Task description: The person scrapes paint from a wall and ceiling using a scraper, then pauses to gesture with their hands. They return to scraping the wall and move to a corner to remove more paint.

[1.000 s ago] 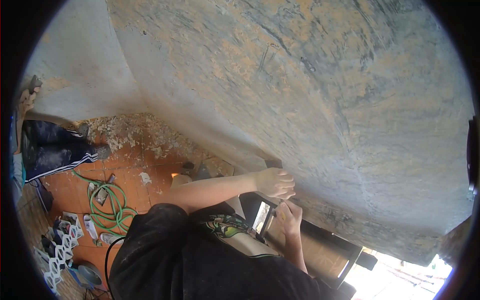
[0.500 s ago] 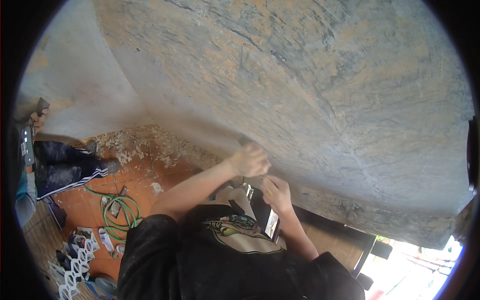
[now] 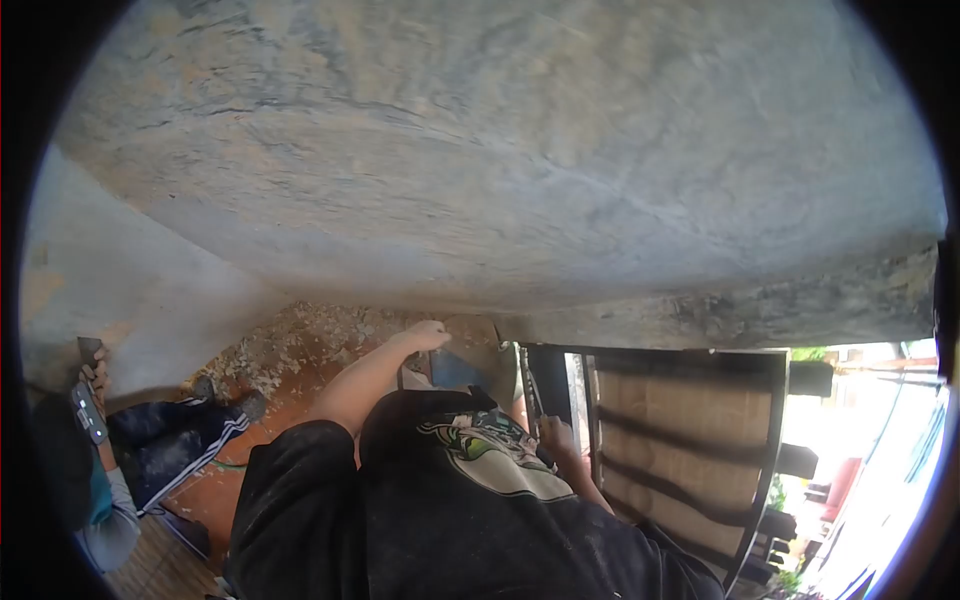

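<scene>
My left hand [image 3: 426,336] is low in front of me, near the foot of the grey wall [image 3: 480,240]. Its fingers are curled in, and whatever is in them is hidden or too small to name. Over on the right, my right hand [image 3: 556,436] is closed beside my shirt, near the dark frame [image 3: 550,385] of a wooden panel. Something dark shows just under that fist, but I cannot make out its kind. The wall's plaster is patchy, with tan and grey streaks.
At the left a co-worker's hand [image 3: 98,365] holds a scraper [image 3: 88,348] at the wall. Plaster flakes [image 3: 290,345] litter the reddish floor [image 3: 290,400]. A brown slatted panel [image 3: 680,430] stands at right, beside a bright opening.
My hands, close together before, have moved apart and down, the left one leftward. My view has turned, bringing more of the panel into sight and most of the green hose out of it.
</scene>
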A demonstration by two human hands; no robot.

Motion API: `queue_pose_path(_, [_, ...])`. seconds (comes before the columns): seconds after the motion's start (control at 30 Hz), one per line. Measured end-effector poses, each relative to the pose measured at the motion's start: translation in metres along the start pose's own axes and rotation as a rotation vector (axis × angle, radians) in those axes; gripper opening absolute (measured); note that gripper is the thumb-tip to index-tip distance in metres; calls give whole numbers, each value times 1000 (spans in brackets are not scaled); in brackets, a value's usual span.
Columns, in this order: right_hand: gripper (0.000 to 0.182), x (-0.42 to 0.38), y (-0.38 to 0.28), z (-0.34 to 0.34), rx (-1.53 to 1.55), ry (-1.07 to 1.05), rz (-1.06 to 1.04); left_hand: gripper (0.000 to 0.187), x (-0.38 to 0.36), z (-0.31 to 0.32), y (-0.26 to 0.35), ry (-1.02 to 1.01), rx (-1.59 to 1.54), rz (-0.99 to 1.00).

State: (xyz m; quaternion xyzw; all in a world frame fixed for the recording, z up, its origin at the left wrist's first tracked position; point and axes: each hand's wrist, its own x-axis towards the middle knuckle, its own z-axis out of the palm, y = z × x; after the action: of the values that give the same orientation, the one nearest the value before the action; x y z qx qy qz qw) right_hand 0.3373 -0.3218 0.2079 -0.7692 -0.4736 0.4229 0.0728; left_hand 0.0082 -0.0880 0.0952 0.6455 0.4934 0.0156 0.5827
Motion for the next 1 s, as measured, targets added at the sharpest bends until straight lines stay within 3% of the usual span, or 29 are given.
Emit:
queue_pose_path(0.03, [24, 6, 39, 19, -18, 39, -126, 41, -15, -13, -14, 90, -96, -225])
queue_pose_path(0.07, [26, 15, 87, 47, 237, 76, 111, 43, -18, -10, -48, 291, -85, -309])
queue_pose_path(0.1, [27, 9, 89, 52, 388, 53, 392, 45, -23, -1, -78, 496, -71, -387])
queue_pose_path(0.17, [22, 25, 207, 121, 400, 214, 314, 47, -54, -11, -82, 373, -97, -483])
queue_pose_path(0.23, [20, -27, 176, 114, 100, 149, 214, 51, -77, -7, -84, 252, -126, -580])
queue_pose_path(0.27, [26, -53, 159, 114, 414, 212, 139, 45, -87, -1, -86, 276, -150, -558])
queue_pose_path(0.3, [36, -69, 121, 101, 546, 191, 633, 40, -98, 4, -89, 294, -170, -531])
queue_pose_path(0.37, [35, -101, 111, 98, 623, 177, 742, 40, -104, 30, -113, 355, -138, -517])
queue_pose_path(0.43, [34, -129, 146, 112, 681, 76, 665, 40, -118, 49, -114, 402, -107, -487])
queue_pose_path(0.47, [28, -139, 156, 124, 774, 201, 692, 41, -132, 60, -101, 412, -65, -487])
queue_pose_path(0.6, [24, -184, 193, 160, 880, 338, 730, 41, -155, 101, -127, 407, 64, -469])
queue_pose_path(0.7, [21, -215, 210, 193, 1017, 476, 745, 38, -179, 126, -113, 381, 211, -422])
queue_pose_path(0.73, [21, -227, 216, 205, 1046, 493, 758, 33, -187, 128, -102, 320, 59, -433])
queue_pose_path(0.83, [18, -263, 203, 219, 1265, 748, 731, 28, -181, 144, -90, 275, 140, -421])
queue_pose_path(0.97, [18, -301, 153, 189, 1887, 914, 496, 26, -142, 165, -47, 49, 145, -268])
queue_pose_path(1.0, [21, -306, 140, 180, 1946, 930, 372, 24, -141, 178, -10, -4, 260, -160])
